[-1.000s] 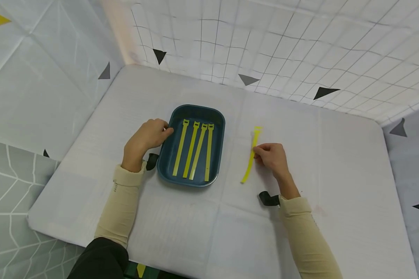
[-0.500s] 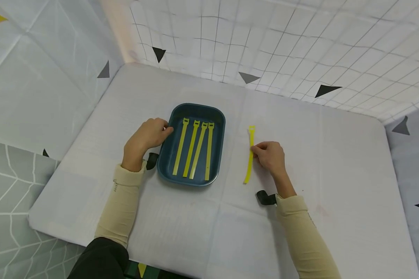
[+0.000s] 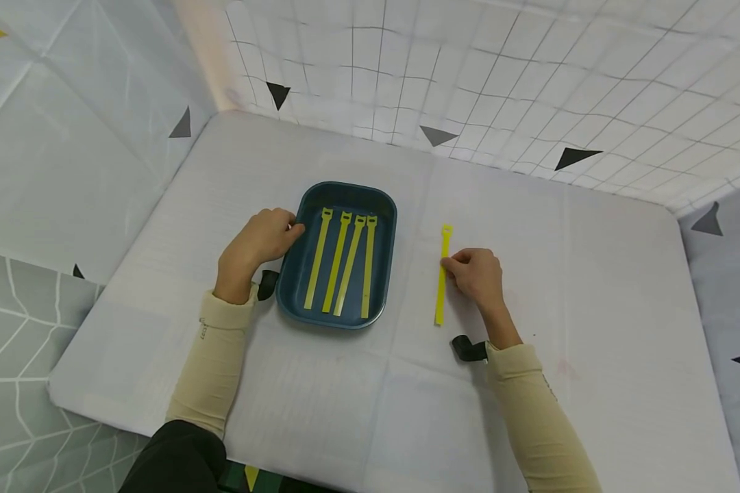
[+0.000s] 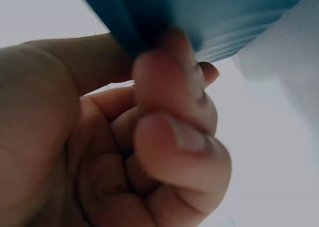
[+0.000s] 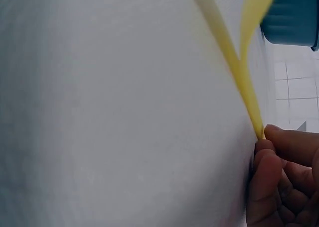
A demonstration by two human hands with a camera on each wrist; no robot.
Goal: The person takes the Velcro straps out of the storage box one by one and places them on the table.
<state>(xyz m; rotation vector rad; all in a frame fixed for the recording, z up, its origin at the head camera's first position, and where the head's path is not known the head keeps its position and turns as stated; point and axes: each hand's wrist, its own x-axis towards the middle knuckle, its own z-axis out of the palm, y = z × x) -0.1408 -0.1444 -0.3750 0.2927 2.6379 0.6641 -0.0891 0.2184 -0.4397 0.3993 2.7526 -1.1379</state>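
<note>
My left hand (image 3: pixel 262 237) grips the left rim of a dark teal tray (image 3: pixel 391 260), with the thumb over the edge. From below, the left wrist view shows curled fingertips (image 4: pixel 167 87) against the tray's wall (image 4: pixel 224 18). Several yellow hook-and-loop cable ties (image 3: pixel 318 260) lie lengthwise in the tray, slotted heads toward the far side. To the right, my right hand (image 3: pixel 477 275) pinches another yellow cable tie (image 3: pixel 440 298) near its middle, low over the table. In the right wrist view, two yellow lengths (image 5: pixel 246 87) fork from the pinch; whether these are two ties I cannot tell.
A white-covered table (image 3: pixel 321 397) carries everything. Behind it hangs a white grid-patterned sheet (image 3: pixel 469 75) with dark triangles. Black wrist cameras (image 3: pixel 469 348) stick out beside both wrists, the left one (image 3: pixel 268 285) close to the tray.
My right hand has moved slightly left with the cable tie, which has turned more upright in view and lies straighter. My left hand and the tray stay in place.
</note>
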